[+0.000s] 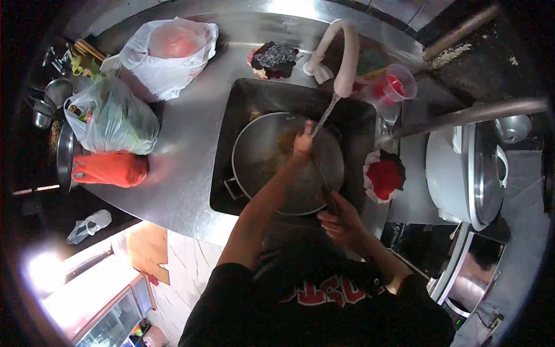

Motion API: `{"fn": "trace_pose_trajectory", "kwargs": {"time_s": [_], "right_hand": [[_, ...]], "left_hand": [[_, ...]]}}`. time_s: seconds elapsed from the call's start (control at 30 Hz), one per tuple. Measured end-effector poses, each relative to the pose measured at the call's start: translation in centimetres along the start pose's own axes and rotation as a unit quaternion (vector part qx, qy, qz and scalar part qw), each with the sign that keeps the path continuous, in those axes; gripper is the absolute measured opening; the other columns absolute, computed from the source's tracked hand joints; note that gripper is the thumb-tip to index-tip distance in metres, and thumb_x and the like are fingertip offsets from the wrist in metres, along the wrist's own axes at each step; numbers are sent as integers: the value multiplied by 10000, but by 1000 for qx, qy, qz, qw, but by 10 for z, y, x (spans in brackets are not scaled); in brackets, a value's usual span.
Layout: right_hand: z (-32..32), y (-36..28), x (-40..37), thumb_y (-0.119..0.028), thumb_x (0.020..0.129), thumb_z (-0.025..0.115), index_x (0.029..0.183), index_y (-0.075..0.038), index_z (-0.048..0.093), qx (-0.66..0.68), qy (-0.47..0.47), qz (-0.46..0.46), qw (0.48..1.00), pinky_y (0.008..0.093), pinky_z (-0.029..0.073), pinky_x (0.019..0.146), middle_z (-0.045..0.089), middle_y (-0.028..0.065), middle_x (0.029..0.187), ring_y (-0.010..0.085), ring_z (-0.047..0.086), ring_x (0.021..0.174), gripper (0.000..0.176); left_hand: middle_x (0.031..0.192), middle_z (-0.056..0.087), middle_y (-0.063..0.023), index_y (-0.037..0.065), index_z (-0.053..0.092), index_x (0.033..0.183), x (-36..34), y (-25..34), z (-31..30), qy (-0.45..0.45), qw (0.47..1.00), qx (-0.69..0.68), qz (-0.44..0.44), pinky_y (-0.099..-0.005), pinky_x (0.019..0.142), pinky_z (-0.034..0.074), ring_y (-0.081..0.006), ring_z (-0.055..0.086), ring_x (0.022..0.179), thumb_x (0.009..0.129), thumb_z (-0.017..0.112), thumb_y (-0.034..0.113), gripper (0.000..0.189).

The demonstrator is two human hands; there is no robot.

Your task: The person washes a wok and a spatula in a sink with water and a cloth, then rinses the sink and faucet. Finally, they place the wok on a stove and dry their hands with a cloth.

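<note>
My right hand (342, 222) is closed round the dark handle of a long, thin utensil (321, 172), whose exact kind I cannot make out. My left hand (303, 141) is closed about the utensil's far end, right beside the stream of water. The water runs from a curved, pale faucet (349, 55). Below both hands a wide metal pan (254, 168) with a side handle sits in the dark sink (226, 115). Some water and brownish residue show in the pan.
White (133, 63) and greenish (113, 115) plastic bags and a red bag (110, 169) stand on the left counter. Crumpled cloths (384, 176) lie right of the sink and a dark bundle (274, 59) behind it. A red cup (396, 85) and a white lidded cooker (448, 173) are at right.
</note>
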State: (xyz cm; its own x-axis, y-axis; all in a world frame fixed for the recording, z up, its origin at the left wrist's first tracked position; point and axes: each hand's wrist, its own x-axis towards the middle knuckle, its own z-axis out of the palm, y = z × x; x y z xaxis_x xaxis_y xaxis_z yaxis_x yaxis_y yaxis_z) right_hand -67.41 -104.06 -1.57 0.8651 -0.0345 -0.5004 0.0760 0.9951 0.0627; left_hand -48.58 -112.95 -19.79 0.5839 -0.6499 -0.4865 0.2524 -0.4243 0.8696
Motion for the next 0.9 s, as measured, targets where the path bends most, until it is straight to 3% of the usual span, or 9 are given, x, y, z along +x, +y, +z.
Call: {"fn": "trace_pose_trajectory", "kwargs": {"time_s": [0.13,0.23,0.37,0.47,0.53,0.6,0.77,0.83,0.9], "right_hand": [[-9,-36,27,-354,835,508,1115,-73,464,-549,227,-28,804,355,484,497,563,97,750,249,592,592,399],[-40,-117,96,-220,802,560,1116,16,433,-811,244,-509,153,404,483,557,577,208,840,355,577,662,413],[4,-206,178,-214,766,592,1115,33,424,-728,234,-585,270,408,443,718,526,245,951,392,515,878,459],[9,-241,225,-244,738,604,1108,34,429,-594,231,-586,500,417,408,772,518,256,976,399,502,922,495],[-1,-254,227,-273,751,587,1069,45,449,-642,269,-638,330,396,418,754,527,239,967,375,511,918,470],[-11,-266,239,-287,778,556,1044,22,473,-554,251,-500,616,387,439,702,535,206,962,330,538,868,416],[21,-246,203,-301,823,501,999,28,492,-344,100,-430,829,454,459,612,553,149,826,246,577,727,373],[52,-236,168,-295,826,484,960,24,500,-591,247,-294,710,467,463,612,558,152,773,254,579,742,346],[10,-293,186,-257,833,459,946,-25,531,-822,304,-468,118,461,464,655,574,180,830,283,579,798,268]], "left_hand": [[836,598,-169,-12,527,1024,-5,-25,6,-40,982,-9,-183,-448,509,450,-264,608,652,795,535,312,398],[736,572,-126,18,503,1014,-7,-30,-22,-225,970,-91,-4,-380,420,422,-216,561,516,819,493,313,353],[662,537,-65,47,504,1038,26,-50,-24,-258,916,301,-53,-310,356,372,-184,513,458,840,462,289,315],[638,536,-35,73,534,993,26,-66,-27,-122,951,-239,-154,-263,331,311,-142,473,427,861,426,288,275],[592,503,-12,95,514,1035,27,-61,-43,-205,923,-266,-186,-260,336,276,-109,432,412,855,439,283,271],[586,493,-10,91,515,1018,-2,-22,-55,-156,960,-156,-172,-254,337,275,-105,414,406,844,454,263,252],[562,466,-15,84,516,958,-16,-16,-72,-96,984,-35,-146,-245,334,272,-102,382,397,798,503,175,184],[564,465,-38,50,501,907,-35,7,-80,-105,973,41,-201,-252,329,277,-108,386,399,799,479,131,137],[571,467,-46,35,493,892,-43,7,-93,-110,973,48,-196,-257,331,280,-109,390,402,807,456,120,126]]}}
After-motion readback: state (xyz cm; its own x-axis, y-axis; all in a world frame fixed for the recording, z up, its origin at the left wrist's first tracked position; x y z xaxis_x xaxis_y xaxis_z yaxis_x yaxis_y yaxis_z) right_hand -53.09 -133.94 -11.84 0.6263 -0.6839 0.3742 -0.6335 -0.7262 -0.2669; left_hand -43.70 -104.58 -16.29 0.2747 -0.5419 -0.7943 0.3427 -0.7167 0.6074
